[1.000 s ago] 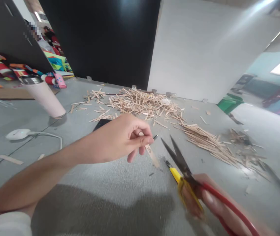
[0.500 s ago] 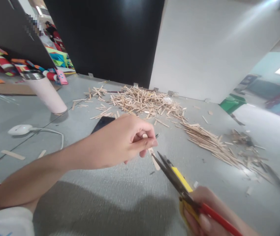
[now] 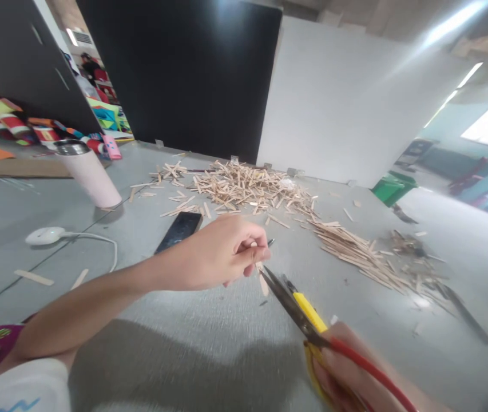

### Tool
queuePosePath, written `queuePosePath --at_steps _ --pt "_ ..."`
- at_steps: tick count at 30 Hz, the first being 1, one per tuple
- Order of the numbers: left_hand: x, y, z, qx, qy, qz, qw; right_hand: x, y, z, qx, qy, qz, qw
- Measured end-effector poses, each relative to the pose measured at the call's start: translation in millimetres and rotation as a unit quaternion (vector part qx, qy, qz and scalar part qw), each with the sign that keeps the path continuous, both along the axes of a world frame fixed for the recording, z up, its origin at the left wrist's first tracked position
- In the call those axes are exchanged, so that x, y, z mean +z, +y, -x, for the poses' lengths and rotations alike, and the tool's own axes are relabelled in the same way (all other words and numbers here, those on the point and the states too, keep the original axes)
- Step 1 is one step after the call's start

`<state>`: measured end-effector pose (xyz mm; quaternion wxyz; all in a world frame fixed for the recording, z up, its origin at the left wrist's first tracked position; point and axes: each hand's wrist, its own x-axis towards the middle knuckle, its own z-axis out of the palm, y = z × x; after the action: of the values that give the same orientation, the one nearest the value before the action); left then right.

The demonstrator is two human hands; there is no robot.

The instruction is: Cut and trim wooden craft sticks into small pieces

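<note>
My left hand (image 3: 230,252) pinches a narrow wooden craft stick (image 3: 264,285) between thumb and fingers, its lower end sticking out below them. In my right hand (image 3: 344,360) are scissors (image 3: 293,312) with dark blades and red and yellow handles. Their tips touch or overlap the stick just under my left fingertips; whether they cut into it I cannot tell. A yellow-bodied tool (image 3: 310,312), perhaps a cutter, lies along the far side of the blades. Behind my left hand shows the dark tip of a thin object (image 3: 271,242), and a phone (image 3: 180,232) lies beyond my wrist.
A large heap of craft sticks (image 3: 248,186) spreads at the back, with a row of sticks (image 3: 355,252) to its right. At left stand a pink tumbler (image 3: 91,177) and a white device with a cable (image 3: 46,236). Black and white panels (image 3: 333,103) border the table.
The view has shifted slightly, showing more of the phone. The scissor blades have come closer together at the stick. My left hand keeps its pinch.
</note>
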<state>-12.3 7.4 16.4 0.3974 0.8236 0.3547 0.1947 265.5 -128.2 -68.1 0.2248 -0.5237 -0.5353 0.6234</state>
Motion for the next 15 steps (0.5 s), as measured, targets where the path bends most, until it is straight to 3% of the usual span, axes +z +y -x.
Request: queuePosePath --at_steps 3,9,15 --pt "-2.8 0 -1 -0.009 -0.007 0.005 1.0 -0.2 -5 0 0.05 -0.014 0.012 0.999" --pt "-9.3 0 -3 -0.014 -0.001 0.004 1.0 -5.4 -11 2 -0.006 -0.029 0.046 0.999" --pt "-9.6 4 -5 -0.013 0.002 0.002 1.0 -15.6 -11 4 0.005 -0.019 -0.003 1.0"
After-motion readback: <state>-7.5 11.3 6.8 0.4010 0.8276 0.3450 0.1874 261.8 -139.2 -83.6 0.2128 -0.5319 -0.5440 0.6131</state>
